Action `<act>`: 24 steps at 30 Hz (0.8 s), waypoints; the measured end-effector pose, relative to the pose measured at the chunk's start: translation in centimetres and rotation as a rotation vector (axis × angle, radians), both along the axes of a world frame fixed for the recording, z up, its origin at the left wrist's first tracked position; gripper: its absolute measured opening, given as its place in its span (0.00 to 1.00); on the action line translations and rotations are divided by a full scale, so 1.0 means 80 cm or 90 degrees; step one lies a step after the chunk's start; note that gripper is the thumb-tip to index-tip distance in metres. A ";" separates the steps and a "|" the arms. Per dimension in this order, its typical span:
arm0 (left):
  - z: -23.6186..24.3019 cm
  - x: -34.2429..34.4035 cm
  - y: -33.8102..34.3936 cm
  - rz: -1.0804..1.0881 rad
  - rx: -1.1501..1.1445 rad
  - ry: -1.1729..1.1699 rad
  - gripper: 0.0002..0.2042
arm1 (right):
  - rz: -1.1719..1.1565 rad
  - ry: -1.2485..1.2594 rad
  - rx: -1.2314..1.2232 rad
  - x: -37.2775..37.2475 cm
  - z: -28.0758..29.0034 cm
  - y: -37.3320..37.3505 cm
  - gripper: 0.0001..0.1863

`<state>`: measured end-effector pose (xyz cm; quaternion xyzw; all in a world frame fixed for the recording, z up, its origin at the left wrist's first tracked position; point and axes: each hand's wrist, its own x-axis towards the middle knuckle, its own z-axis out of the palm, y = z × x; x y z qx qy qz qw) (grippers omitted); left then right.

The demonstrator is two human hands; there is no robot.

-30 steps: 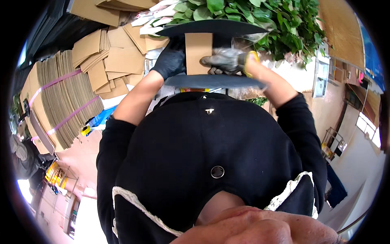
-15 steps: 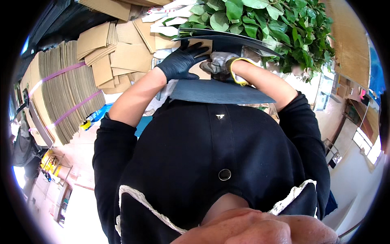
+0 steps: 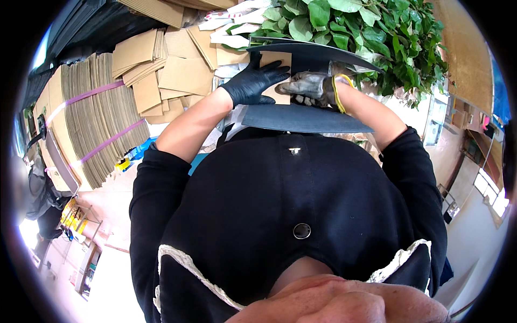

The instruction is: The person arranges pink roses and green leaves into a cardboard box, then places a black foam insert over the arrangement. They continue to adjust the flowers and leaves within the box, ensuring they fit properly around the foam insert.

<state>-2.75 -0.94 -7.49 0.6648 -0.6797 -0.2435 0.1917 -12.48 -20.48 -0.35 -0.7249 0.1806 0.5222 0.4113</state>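
My left hand (image 3: 250, 85), in a black glove, lies with fingers spread over the left part of a tan cardboard piece (image 3: 276, 60). My right hand (image 3: 312, 89) wears a grey-white work glove with a yellow cuff. Its forefinger side reaches onto the cardboard's right edge, and the other fingers curl in beneath; whatever they may hold is hidden. Both hands work between two upright dark grey panels: a near panel (image 3: 307, 119) against my body and a far panel (image 3: 323, 52). The dark surface between them shows only in part.
Loose cardboard pieces (image 3: 186, 75) spread out on the left, beside a thick cardboard stack (image 3: 97, 118) bound with pink straps. Leafy green branches (image 3: 371, 37) heap up behind the far panel. White strips (image 3: 237, 32) lie at the back. A brown board (image 3: 467, 59) stands far right.
My right hand has shifted right and turned, so its curled fingers now show. My left hand stays spread on the cardboard. The whole view has slid slightly.
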 end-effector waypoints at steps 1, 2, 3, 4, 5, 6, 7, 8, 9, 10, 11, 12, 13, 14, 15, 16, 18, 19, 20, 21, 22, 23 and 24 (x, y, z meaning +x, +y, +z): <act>0.001 -0.001 0.000 0.004 0.005 -0.009 0.46 | -0.006 0.060 -0.025 -0.001 -0.014 -0.005 0.29; 0.002 -0.001 0.000 0.013 0.011 -0.019 0.46 | -0.030 0.061 -0.021 0.000 -0.006 -0.001 0.31; 0.002 -0.001 0.000 0.022 0.018 -0.029 0.46 | -0.054 0.063 -0.017 0.000 0.004 0.003 0.32; -0.001 -0.002 0.000 0.026 0.029 -0.023 0.47 | -0.071 0.053 -0.019 -0.002 0.003 0.004 0.32; -0.001 -0.003 -0.001 0.026 0.027 -0.023 0.47 | -0.091 0.044 -0.023 -0.007 0.003 0.005 0.31; -0.001 -0.004 -0.001 0.027 0.024 -0.024 0.47 | -0.111 0.035 -0.026 -0.012 0.001 0.005 0.31; -0.001 -0.005 -0.001 0.028 0.022 -0.024 0.47 | -0.100 0.014 -0.029 -0.016 -0.009 0.003 0.30; 0.001 -0.005 -0.002 0.026 0.026 -0.029 0.47 | -0.089 -0.011 -0.031 -0.017 -0.017 0.003 0.29; 0.002 -0.005 -0.003 0.024 0.030 -0.033 0.47 | -0.078 -0.035 -0.033 -0.017 -0.023 0.002 0.28; 0.005 -0.006 -0.003 0.022 0.034 -0.038 0.47 | -0.077 -0.026 -0.037 -0.021 -0.025 0.000 0.28; 0.001 -0.005 -0.003 0.027 0.020 -0.048 0.47 | -0.075 -0.018 -0.042 -0.018 -0.012 0.003 0.27; -0.005 -0.007 -0.003 0.032 0.005 -0.058 0.47 | -0.074 -0.011 -0.047 -0.014 -0.003 0.005 0.27; -0.010 -0.008 -0.002 0.036 -0.009 -0.068 0.46 | -0.049 0.000 -0.056 -0.010 0.000 0.006 0.27; -0.010 -0.007 -0.004 0.044 -0.013 -0.034 0.47 | -0.026 0.012 -0.066 -0.006 0.000 0.008 0.27; -0.010 -0.008 -0.005 0.044 -0.002 -0.055 0.47 | -0.004 0.024 -0.076 -0.004 0.002 0.009 0.27; -0.010 -0.010 -0.007 0.043 0.009 -0.077 0.46 | 0.118 -0.021 -0.131 -0.004 0.006 0.011 0.24; -0.007 -0.011 -0.011 0.046 0.021 -0.100 0.46 | 0.365 -0.116 -0.243 -0.001 0.016 0.013 0.20; -0.007 -0.013 -0.013 0.047 0.024 -0.099 0.47 | 0.486 -0.161 -0.300 -0.004 0.019 0.013 0.19; -0.006 -0.013 -0.010 0.053 0.027 -0.099 0.47 | 0.500 -0.173 -0.253 -0.010 0.004 -0.001 0.19; -0.005 -0.015 -0.004 0.066 0.033 -0.090 0.45 | 0.503 -0.229 -0.202 -0.002 0.061 0.007 0.22; -0.004 -0.015 -0.003 0.075 0.032 -0.082 0.43 | 0.311 -0.222 -0.068 0.002 0.116 0.006 0.23; -0.003 -0.014 -0.001 0.087 0.033 -0.076 0.41 | 0.121 -0.215 0.066 -0.002 0.150 0.004 0.24; -0.015 -0.006 0.003 0.099 -0.010 -0.040 0.38 | 0.126 -0.228 0.095 -0.019 0.156 0.002 0.26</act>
